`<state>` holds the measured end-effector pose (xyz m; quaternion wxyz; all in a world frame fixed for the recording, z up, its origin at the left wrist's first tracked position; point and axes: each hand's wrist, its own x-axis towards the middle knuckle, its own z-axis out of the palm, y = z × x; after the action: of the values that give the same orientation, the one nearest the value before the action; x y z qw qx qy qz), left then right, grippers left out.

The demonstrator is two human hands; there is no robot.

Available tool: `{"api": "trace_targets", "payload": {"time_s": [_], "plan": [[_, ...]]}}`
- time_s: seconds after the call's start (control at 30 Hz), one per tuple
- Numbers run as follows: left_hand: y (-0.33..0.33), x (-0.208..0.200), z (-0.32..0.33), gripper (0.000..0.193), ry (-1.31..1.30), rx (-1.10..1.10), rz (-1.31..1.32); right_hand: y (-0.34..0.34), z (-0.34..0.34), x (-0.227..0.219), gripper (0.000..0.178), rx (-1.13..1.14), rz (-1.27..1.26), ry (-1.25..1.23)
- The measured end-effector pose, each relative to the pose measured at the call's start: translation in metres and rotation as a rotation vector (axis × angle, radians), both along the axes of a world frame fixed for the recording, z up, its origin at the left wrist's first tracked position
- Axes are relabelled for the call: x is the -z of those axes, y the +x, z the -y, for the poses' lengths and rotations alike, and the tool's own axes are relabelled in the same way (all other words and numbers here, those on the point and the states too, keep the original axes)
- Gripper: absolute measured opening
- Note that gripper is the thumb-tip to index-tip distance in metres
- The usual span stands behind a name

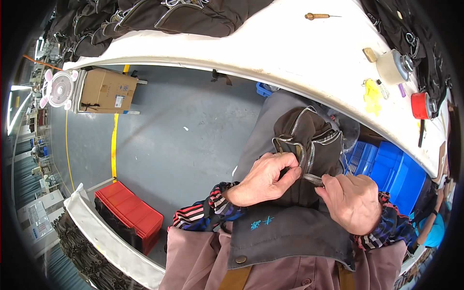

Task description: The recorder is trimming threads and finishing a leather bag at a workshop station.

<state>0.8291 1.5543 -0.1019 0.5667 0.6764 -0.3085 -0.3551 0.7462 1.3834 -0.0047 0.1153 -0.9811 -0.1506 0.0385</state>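
Note:
A dark brown fabric bag [299, 121] with silver metal zippers lies across my lap, on a grey apron [290, 237]. My left hand [266, 180] pinches the bag's edge at the lower end of a zipper [309, 158]; the fingertips are partly hidden. Just to its right, my right hand [352, 200] is closed round a short grey metal tool [313, 180], whose tip meets the zipper end beside my left fingers. What kind of tool it is cannot be made out, since most of it is inside my fist.
Beyond my lap curves a white table [270, 48] bearing dark zippered bags [193, 19], a wooden-handled awl [319, 16], a pale bottle [392, 67] and a red can [421, 105]. Blue crates [396, 169] stand under it at right. Leftward are a red crate [130, 212] and cardboard box [107, 89].

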Motion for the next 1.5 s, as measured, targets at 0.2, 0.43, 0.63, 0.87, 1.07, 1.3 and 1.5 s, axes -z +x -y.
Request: {"api": "trace_targets", "payload": {"time_s": [0.2,0.43,0.63,0.87,1.07,1.3,1.5], "plan": [[0.001,0.000,0.001,0.010,0.008,0.002,-0.033,0.003,-0.002,0.000,0.019,0.005,0.007,-0.035],[0.002,0.000,-0.001,0.010,0.013,-0.002,0.021,0.006,-0.002,-0.002,0.020,-0.003,-0.012,-0.003],[0.003,0.001,-0.002,0.010,0.001,0.011,-0.008,0.006,-0.005,-0.002,0.020,0.004,-0.006,-0.026],[0.003,0.000,-0.001,0.011,0.013,0.029,-0.013,0.006,-0.002,0.000,0.020,-0.003,-0.015,0.000],[0.003,-0.003,0.000,0.010,0.004,0.004,0.064,0.005,-0.006,-0.001,0.016,-0.019,-0.008,-0.073],[0.008,-0.006,-0.001,0.012,0.052,0.042,0.130,0.012,-0.002,-0.004,0.013,-0.061,-0.090,-0.072],[0.028,-0.005,-0.018,0.027,0.107,0.154,-0.310,0.005,0.021,0.014,0.016,0.157,-0.031,0.375]]}}
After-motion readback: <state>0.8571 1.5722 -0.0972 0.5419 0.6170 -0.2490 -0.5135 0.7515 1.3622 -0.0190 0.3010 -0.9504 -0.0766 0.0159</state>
